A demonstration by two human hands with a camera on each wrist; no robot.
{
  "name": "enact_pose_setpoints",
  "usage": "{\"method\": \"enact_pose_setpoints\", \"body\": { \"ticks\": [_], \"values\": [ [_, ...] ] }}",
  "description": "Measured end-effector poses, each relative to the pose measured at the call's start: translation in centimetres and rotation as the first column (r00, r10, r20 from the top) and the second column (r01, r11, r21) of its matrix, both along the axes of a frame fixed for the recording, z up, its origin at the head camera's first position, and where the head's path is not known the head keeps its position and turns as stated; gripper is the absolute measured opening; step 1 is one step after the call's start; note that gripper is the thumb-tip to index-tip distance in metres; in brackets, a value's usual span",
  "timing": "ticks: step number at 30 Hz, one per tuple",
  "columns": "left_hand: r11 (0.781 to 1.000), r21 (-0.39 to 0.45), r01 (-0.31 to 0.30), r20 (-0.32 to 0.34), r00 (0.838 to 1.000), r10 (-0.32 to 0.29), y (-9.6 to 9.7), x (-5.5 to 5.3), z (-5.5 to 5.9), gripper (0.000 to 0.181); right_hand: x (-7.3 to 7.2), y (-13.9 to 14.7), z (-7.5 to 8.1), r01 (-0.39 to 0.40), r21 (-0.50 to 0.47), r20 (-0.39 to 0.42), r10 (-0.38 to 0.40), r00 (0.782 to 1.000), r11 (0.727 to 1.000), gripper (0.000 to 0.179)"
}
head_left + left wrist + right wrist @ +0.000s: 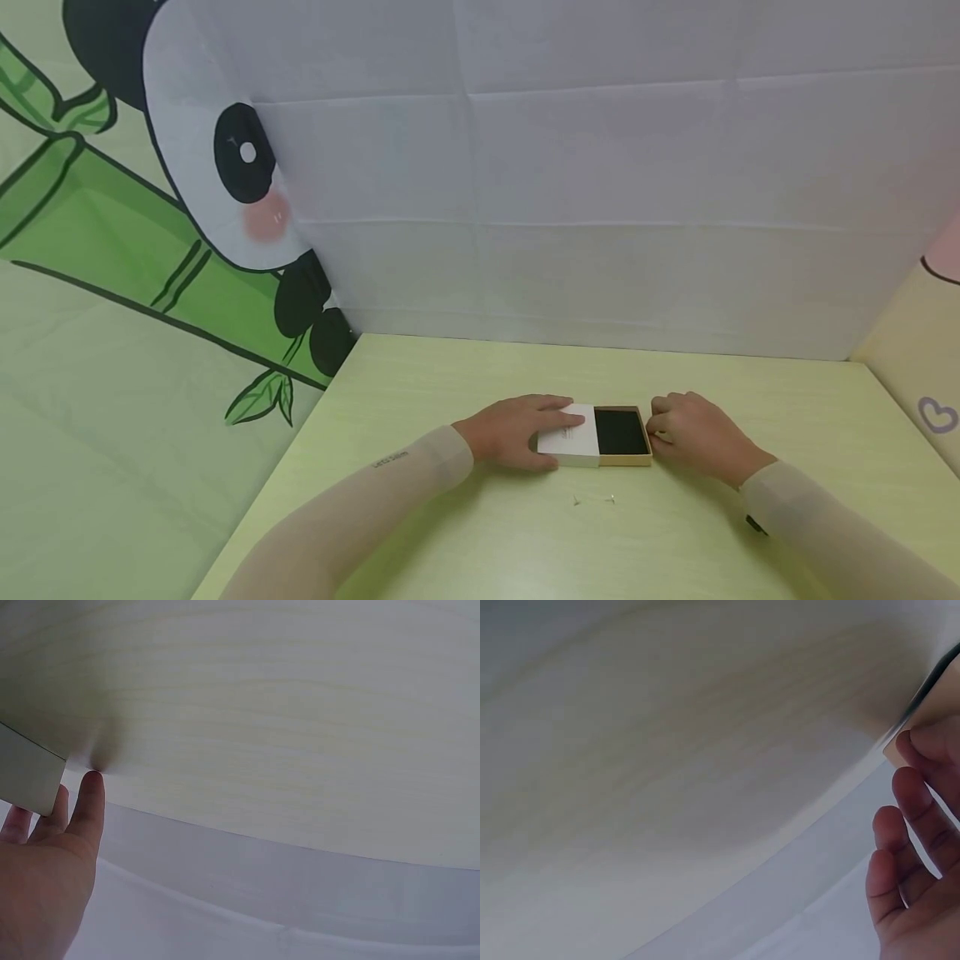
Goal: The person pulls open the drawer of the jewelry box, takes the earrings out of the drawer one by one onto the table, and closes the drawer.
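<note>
A small sliding box lies on the table: a white sleeve (pixel 567 442) with a brown-edged inner tray (pixel 625 460) drawn partly out to the right. The tray's inside is black. My left hand (pixel 513 432) grips the sleeve, thumb at the near side and fingers over the top and far side; its fingertips (pixel 91 795) show beside the box end in the left wrist view. At the tray's right end, my right hand (pixel 693 435) pinches the edge between thumb and forefinger. The other fingers (pixel 889 825) are bent and loose in the right wrist view.
Two tiny metallic pieces, one a thin pin-like item (pixel 576 501) and the other similar (pixel 611 499), lie just in front of the box. The pale wood-grain table (pixel 420 367) ends at a white cloth backdrop (pixel 600 283). A panda-print cloth hangs at the left.
</note>
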State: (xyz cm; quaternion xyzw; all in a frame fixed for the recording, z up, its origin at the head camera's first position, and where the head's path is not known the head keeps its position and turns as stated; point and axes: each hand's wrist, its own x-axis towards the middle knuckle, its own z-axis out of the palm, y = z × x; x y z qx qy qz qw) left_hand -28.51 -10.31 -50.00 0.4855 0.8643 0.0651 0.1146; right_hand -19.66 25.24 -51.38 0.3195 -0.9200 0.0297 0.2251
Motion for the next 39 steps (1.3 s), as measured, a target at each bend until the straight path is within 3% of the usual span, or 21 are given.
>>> {"method": "enact_pose_setpoints", "body": {
  "ticks": [24, 39],
  "values": [
    [1.0, 0.011, 0.002, 0.006, 1.0, -0.002, 0.0, 0.1, 0.0, 0.079, 0.3, -1.0, 0.2, 0.01, -0.008, 0.052, -0.01, 0.999, 1.0, 0.03],
    [1.0, 0.019, -0.015, 0.027, 1.0, 0.014, 0.5, -0.2, 0.4, 0.079, -1.2, -1.7, 0.3, -0.017, 0.004, 0.074, 0.016, 0.997, 1.0, 0.027]
  ]
}}
